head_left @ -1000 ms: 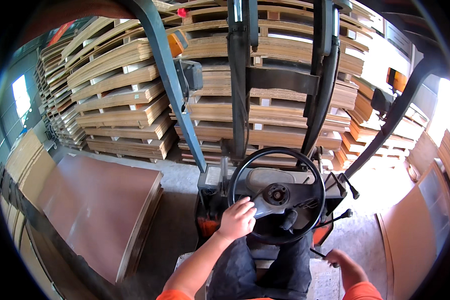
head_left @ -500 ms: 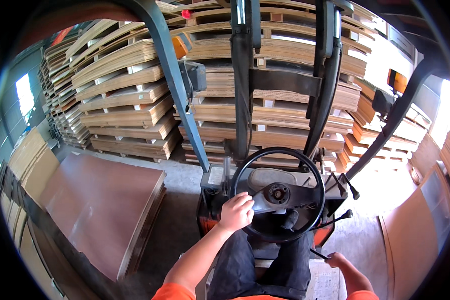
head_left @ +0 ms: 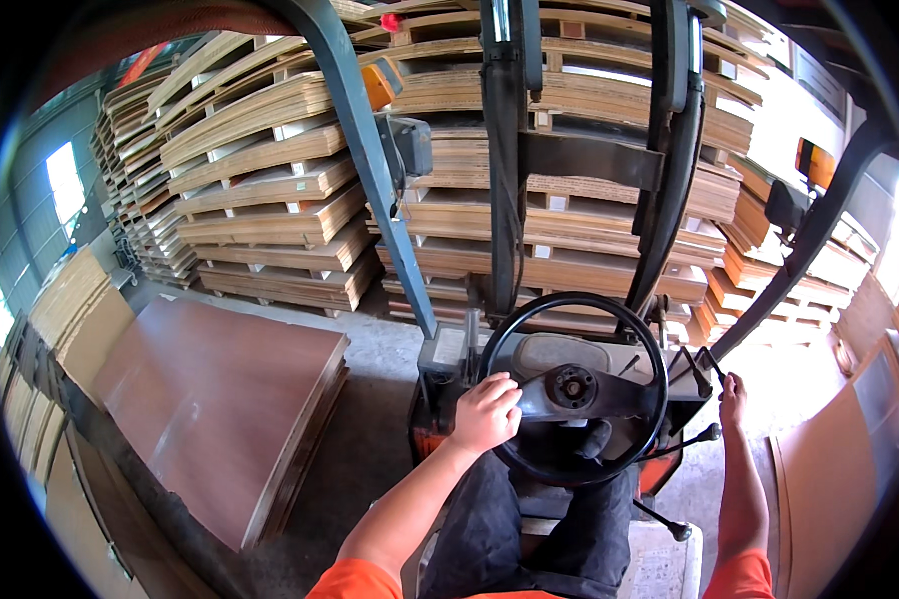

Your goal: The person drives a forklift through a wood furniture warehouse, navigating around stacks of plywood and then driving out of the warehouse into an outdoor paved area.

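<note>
Black steering wheel (head_left: 573,387), gripped by left fingers (head_left: 498,388) | lever (head_left: 715,366), gripped by right fingers (head_left: 732,388) | boards (head_left: 594,272) stacked ahead

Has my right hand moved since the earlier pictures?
Yes. Judged against the steering wheel, the right hand has moved forward, up the picture and slightly right, from the low lever to an upper lever right of the wheel.

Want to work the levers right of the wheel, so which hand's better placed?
Probably the right hand: it is at a black lever, while the left hand is on the steering wheel.
</note>
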Available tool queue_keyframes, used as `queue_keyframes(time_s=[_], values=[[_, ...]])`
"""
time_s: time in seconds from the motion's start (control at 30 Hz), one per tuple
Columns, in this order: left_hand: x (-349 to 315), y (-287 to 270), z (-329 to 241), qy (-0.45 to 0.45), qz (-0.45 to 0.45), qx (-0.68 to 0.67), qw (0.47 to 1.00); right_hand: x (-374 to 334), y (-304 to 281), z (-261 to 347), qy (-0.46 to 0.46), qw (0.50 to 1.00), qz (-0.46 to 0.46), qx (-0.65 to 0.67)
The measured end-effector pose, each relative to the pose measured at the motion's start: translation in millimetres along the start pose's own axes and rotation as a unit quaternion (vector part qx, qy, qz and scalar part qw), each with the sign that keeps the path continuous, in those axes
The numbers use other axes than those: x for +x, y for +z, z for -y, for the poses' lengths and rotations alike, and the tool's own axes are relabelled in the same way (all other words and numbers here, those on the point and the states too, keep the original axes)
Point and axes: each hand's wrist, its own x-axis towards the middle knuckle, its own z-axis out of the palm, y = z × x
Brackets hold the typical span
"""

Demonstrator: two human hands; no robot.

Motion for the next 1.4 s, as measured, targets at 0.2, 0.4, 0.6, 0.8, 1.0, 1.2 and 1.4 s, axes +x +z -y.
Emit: queue_keyframes(time_s=[0.2,0.4,0.6,0.8,1.0,1.2,1.4], values=[[3.6,3.4,6.9,-0.003,-0.005,0.005,1.000,35.5,13.1,-1.7,-0.005,1.000,-0.005,-0.015],[12.7,2.3,13.2,-0.019,-0.006,0.003,1.000,39.0,14.9,-9.2,-0.029,0.999,-0.022,-0.030],[24.8,2.4,25.1,-0.015,-0.001,0.012,1.000,33.0,14.6,-8.0,-0.036,0.998,-0.009,-0.052],[104.1,62.6,58.7,-0.088,0.055,-0.029,0.994,44.1,18.1,-32.9,-0.083,0.994,-0.041,-0.062],[163.2,140.2,3.3,-0.084,0.171,-0.068,0.979,41.5,29.8,1.8,0.001,0.999,-0.032,-0.040],[143.1,178.4,-83.5,0.056,0.258,-0.152,0.952,43.1,24.9,18.2,0.023,0.999,-0.035,-0.033],[52.1,125.0,-146.5,0.162,0.287,-0.264,0.906,71.3,21.3,-23.8,-0.030,0.996,-0.059,-0.058]])
